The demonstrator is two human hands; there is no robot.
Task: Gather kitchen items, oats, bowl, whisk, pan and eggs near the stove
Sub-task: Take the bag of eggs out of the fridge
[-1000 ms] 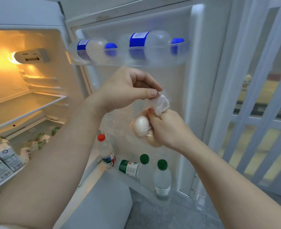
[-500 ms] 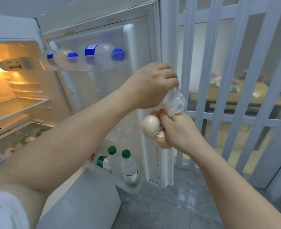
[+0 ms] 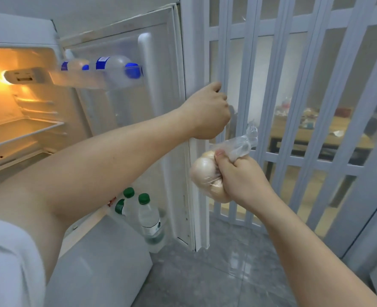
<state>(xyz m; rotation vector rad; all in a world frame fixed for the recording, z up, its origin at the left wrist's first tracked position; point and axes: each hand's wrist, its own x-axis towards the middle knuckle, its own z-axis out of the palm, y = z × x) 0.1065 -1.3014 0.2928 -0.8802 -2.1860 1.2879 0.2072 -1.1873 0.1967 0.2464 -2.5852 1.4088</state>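
Pale brown eggs (image 3: 204, 170), at least two and maybe more, are bunched in a thin clear plastic bag (image 3: 241, 144). The bag is held in mid-air just right of the white fridge door (image 3: 174, 162) and touches no surface. The right hand (image 3: 240, 180) is wrapped round the bag: thumb and curled fingers pinch the twisted neck, with the eggs bulging out on the thumb side. The left hand (image 3: 207, 111) is curled over the door's free edge, its fingertips hidden behind it. My read: eggs are out, and the step in hand is shutting the fridge. To do it well, swing the door with the left hand only and move the bag back and to the right first, because it hangs very near the door edge. Grip at the neck and don't squeeze the shells; the film is thin and the eggs sit shell against shell. Push steadily, no slam: green-capped bottles (image 3: 148, 214) stand in the lower door rack and blue-capped bottles (image 3: 116, 67) lie in the upper one. Let go of the edge before it meets the lit fridge cabinet (image 3: 16, 107). A grey slatted folding partition (image 3: 294, 85) stands close on the right, so carry the bag low and in front. No stove is in view.
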